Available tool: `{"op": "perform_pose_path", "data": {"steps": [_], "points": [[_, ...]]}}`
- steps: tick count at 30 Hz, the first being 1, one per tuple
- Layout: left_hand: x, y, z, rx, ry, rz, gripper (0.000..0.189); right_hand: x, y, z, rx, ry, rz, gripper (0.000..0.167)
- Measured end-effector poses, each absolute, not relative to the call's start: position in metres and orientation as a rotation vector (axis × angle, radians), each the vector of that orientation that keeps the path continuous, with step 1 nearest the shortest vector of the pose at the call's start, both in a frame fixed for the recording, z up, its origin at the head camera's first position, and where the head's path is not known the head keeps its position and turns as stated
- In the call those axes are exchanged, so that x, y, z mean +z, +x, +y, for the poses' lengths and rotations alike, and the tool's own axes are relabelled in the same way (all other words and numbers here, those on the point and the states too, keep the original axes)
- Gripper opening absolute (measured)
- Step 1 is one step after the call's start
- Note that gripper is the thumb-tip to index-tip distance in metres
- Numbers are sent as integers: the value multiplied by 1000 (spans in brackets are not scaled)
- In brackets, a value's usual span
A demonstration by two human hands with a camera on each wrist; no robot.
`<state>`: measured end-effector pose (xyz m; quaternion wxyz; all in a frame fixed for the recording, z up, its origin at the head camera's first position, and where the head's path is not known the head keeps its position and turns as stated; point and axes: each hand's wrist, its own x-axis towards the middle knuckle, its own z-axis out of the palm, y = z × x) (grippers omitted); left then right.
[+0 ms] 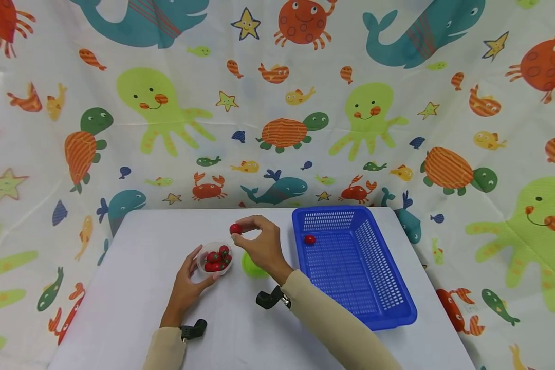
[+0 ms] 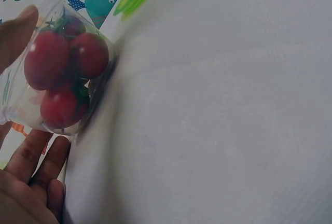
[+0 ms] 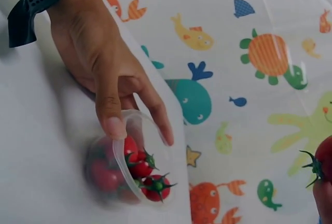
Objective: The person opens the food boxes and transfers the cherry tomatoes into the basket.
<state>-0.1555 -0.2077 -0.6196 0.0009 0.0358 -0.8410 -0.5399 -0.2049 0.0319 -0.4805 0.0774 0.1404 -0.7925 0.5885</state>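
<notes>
My left hand (image 1: 185, 285) grips a clear plastic tub (image 1: 201, 264) on the white table, thumb on one side and fingers on the other. Several red cherry tomatoes (image 1: 215, 266) with green stems lie inside the tub. Above and to the right of it, my right hand (image 1: 265, 244) pinches a single cherry tomato (image 1: 235, 229) between thumb and fingers. In the right wrist view that tomato (image 3: 326, 156) shows its green stem at the right edge. Another tomato (image 1: 310, 239) lies in the blue plastic basket (image 1: 351, 280), near its far left corner.
A bright green round lid (image 1: 252, 266) lies between the tub and the basket, partly hidden by my right hand. The basket takes up the right side of the table (image 1: 134, 288). A curtain (image 1: 259, 92) printed with sea animals hangs behind and around the table.
</notes>
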Motion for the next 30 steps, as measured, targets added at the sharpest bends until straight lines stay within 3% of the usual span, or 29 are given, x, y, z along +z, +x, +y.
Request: {"op": "perform_pose_path", "data": {"steps": [30], "points": [[-622, -155, -208, -1736, 81, -2622, 101, -483, -227, 150, 1758, 108, -2370, 31]]}}
